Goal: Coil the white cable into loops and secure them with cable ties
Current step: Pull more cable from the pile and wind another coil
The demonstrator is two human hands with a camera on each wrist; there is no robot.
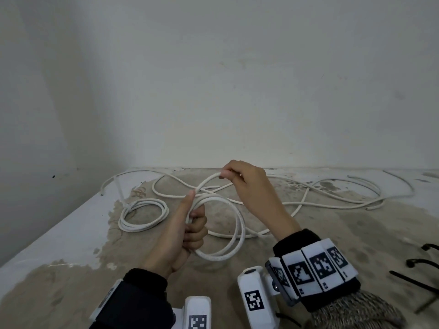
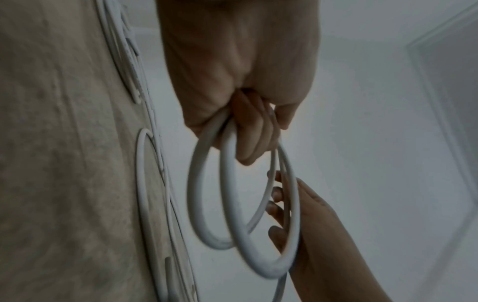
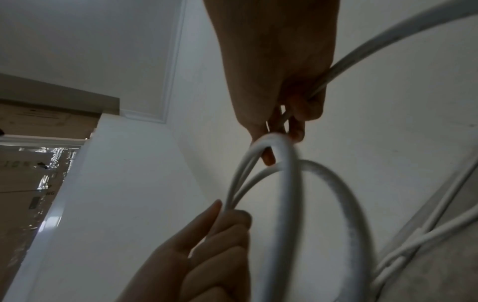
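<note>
My left hand [image 1: 193,219] grips a bundle of loops of the white cable [image 1: 238,230], thumb pointing up, fingers curled round the strands. The loops hang below the fist in the left wrist view, where the left hand [image 2: 248,130] holds two rings of cable [image 2: 227,204]. Above and behind it, my right hand [image 1: 226,175] pinches the running strand, arched toward the left hand. In the right wrist view the right hand [image 3: 289,114] pinches the cable [image 3: 284,183] just above the left hand [image 3: 222,235]. The rest of the cable trails loose over the table behind.
A smaller coiled white cable [image 1: 142,216] lies to the left, with a pale tie [image 1: 120,189] sticking up from it. Black cable ties [image 1: 420,264] lie at the right edge. Loose white cable [image 1: 332,198] sprawls across the back of the worn table [image 1: 71,233], next to the wall.
</note>
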